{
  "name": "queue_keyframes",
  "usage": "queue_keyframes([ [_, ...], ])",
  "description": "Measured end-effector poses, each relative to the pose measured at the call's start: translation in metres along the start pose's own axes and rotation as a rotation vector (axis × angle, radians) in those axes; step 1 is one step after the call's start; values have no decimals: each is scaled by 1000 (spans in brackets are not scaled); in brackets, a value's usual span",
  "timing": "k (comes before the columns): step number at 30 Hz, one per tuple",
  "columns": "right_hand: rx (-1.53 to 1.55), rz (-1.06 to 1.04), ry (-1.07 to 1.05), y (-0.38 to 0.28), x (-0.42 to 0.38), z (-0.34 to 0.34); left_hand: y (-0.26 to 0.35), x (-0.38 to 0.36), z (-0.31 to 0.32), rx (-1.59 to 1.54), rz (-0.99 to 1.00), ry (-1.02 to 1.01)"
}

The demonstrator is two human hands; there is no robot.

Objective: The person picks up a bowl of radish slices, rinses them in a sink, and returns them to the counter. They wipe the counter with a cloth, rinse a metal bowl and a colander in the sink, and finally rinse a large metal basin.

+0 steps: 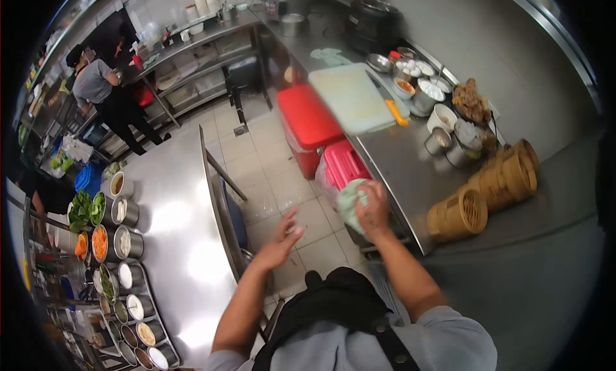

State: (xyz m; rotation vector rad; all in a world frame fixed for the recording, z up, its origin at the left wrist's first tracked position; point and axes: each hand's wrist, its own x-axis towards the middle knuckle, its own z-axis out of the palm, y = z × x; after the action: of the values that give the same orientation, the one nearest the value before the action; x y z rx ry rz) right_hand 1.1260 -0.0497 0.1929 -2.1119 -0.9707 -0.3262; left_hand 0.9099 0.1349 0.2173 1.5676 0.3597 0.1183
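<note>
My right hand (375, 212) grips a pale green cloth (350, 203) beside the edge of the right-hand steel counter (399, 169), just below a pink lidded bin (344, 163). My left hand (280, 242) is raised over the tiled floor between the two counters, its fingers apart and nothing in it. To the left of that hand runs the steel table (183, 230).
A white cutting board (353, 98) and an orange-handled knife (396, 112) lie on the right counter, with bamboo steamers (457, 215) nearer. A red-lidded bin (310, 117) stands below. Ingredient containers (127, 242) line the left table. Another person (106, 92) stands at the back left.
</note>
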Motion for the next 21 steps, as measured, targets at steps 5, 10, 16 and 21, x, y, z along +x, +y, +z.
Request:
queue_keyframes([
  [5,-364,-78,94,134,77,55,-23,12,-79,171,-74,348],
  [10,-51,-215,-307,166,128,165,-62,83,-69,43,-162,245],
  [16,1328,119,-1017,11,217,189,-103,233,-104,-280,-92,519],
  [21,361,-165,-216,178,398,204,3,223,-164,-12,16,929],
])
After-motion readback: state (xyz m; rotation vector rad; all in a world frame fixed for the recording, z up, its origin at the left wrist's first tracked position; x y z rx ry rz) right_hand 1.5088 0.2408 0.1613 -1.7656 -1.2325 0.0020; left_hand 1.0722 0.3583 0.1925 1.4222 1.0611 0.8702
